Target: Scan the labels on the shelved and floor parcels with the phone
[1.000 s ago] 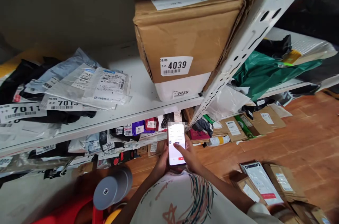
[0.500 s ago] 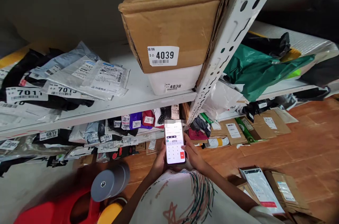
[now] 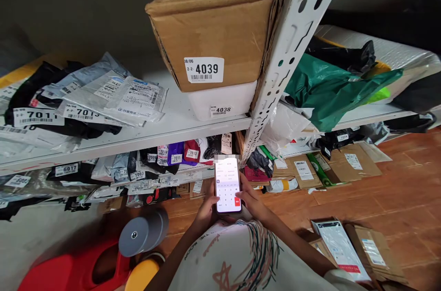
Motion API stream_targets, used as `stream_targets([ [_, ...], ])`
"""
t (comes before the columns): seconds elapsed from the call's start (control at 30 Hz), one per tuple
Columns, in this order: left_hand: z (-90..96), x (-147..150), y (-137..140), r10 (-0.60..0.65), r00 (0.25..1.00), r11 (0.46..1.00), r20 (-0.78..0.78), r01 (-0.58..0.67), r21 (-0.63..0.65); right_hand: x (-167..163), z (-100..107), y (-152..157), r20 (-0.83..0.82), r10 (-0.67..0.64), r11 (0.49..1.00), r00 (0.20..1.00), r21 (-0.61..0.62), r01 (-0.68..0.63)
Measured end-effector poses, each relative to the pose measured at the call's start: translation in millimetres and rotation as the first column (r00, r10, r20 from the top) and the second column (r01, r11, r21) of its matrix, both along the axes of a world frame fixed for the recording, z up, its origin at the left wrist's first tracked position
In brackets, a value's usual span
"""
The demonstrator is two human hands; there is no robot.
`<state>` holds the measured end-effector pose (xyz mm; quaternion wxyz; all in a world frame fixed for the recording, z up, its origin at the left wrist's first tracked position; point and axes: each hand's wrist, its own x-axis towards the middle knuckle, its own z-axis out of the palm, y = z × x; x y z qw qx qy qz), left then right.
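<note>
A smartphone point(image 3: 227, 187) with a lit screen is held upright in front of my shirt, a number keypad filling its lower half. My left hand point(image 3: 207, 204) wraps the phone's left edge, its thumb over the keypad's left side. On the other edge, my right hand point(image 3: 250, 197) grips too, its thumb beside the red key. Above and beyond the phone, a brown cardboard box point(image 3: 213, 29) labelled 4039 rests on a white box point(image 3: 206, 105) labelled 4038.
A white shelf point(image 3: 172, 128) carries labelled parcel bags point(image 3: 127, 93) at left. The slotted metal post point(image 3: 275, 66) rises right of the boxes, with a green bag point(image 3: 320, 89) beyond. Cartons point(image 3: 375, 249) lie on the floor at right. A red plastic object point(image 3: 48, 272) stands lower left.
My left thumb has moved onto the keypad, and a dark row on the phone screen has gone. The shelf and boxes have shifted slightly left in view.
</note>
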<state>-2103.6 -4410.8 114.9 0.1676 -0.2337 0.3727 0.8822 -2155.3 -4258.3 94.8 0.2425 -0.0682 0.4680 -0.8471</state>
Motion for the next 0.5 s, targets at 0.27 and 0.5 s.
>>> stream_targets([
  [0.27,14.9,3.5,-2.3,-0.123,0.992,0.982,0.018,0.124,-0.143,-0.1,-8.2,-2.0,0.050,-0.040,0.999,0.998,-0.001,0.041],
  [0.5,7.8,2.3,-4.8,-0.094,0.995,0.995,-0.041,0.095,0.015,-1.6,-10.6,-16.3,0.110,-0.054,0.998,0.992,-0.013,0.056],
])
